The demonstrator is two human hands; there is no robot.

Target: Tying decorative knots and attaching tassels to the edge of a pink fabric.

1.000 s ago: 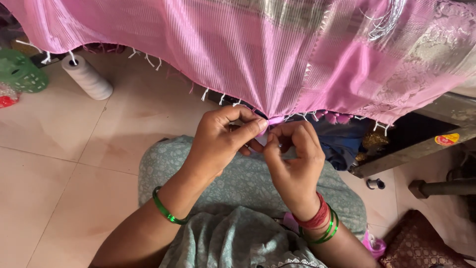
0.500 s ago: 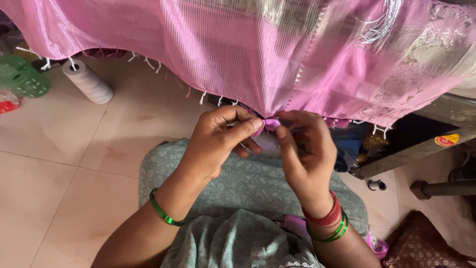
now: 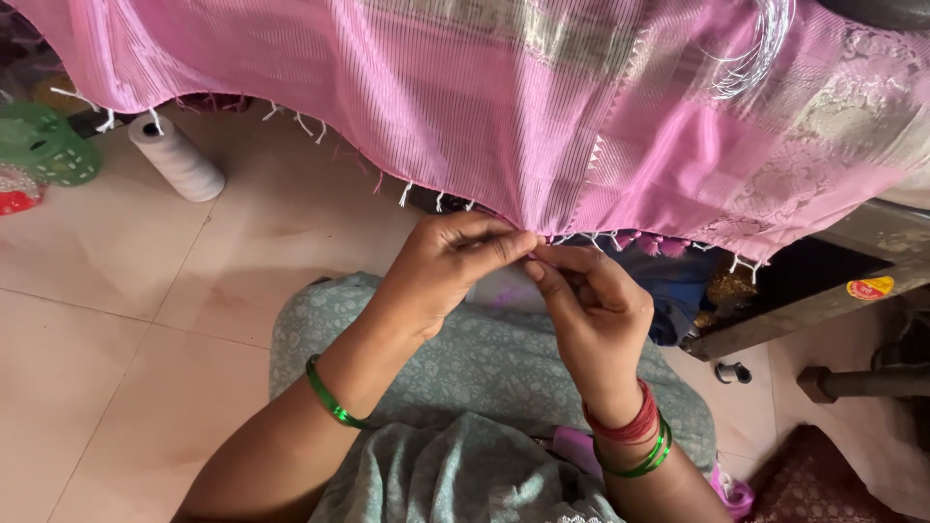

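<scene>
- pink cloth [image 3: 465, 107], top of frame: thin woven fabric, fine ribbed stripes, soft sheen; paler brocade panels upper right look metallic
- fringe [image 3: 407, 194] along its hem: white thread knots, matt
- thread cone [image 3: 177, 160], upper left: wound white yarn, matt
- green basket [image 3: 44, 145], left edge: perforated plastic
- bangles [image 3: 329, 397], lower centre: glossy green
- floor [image 3: 116, 320]: beige tiles, smooth, slightly glossy
- grey garment [image 3: 484, 378], bottom centre: printed cloth, matt

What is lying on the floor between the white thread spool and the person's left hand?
In the head view, only bare tiled floor lies between the white thread spool and the left hand; the pink cloth hangs above it.
</scene>
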